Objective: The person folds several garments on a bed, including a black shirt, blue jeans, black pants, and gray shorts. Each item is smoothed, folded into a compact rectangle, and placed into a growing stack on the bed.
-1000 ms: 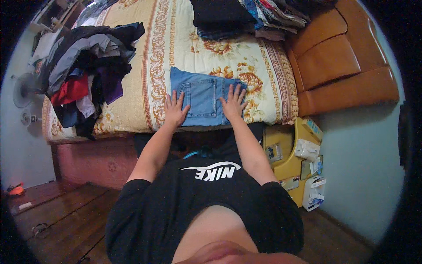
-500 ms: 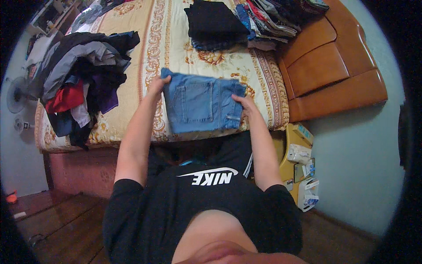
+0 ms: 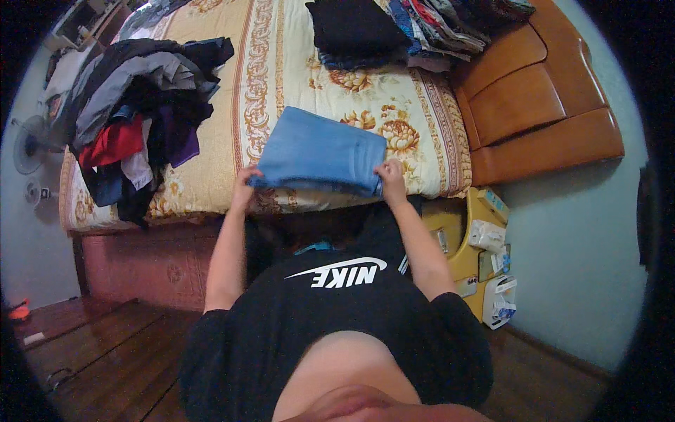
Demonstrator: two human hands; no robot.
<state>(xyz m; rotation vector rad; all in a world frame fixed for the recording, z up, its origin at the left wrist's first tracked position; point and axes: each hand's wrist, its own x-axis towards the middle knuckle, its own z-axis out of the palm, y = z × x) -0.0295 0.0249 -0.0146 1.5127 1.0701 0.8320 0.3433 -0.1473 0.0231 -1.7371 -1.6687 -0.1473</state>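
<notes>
Folded blue jeans (image 3: 316,151) lie near the front edge of the bed, on the flowered bedspread (image 3: 337,91). My left hand (image 3: 244,184) pinches their near left corner. At the near right corner, my right hand (image 3: 391,179) grips the denim between thumb and fingers. The upward face is plain denim, with no back pocket showing, and a seam runs near the right end. Beyond the jeans sits a stack of folded dark trousers (image 3: 355,32).
A loose heap of clothes (image 3: 140,119) spreads over the bed's left side. Several folded garments (image 3: 439,32) are piled at the far right, beside the brown headboard (image 3: 534,98). A yellow bedside stand (image 3: 471,246) holds small items; a fan (image 3: 31,144) stands at the left.
The jeans have come down onto the bed, and a plain face has replaced the pocketed one on top. Both hands have moved nearer to me, to the near corners.
</notes>
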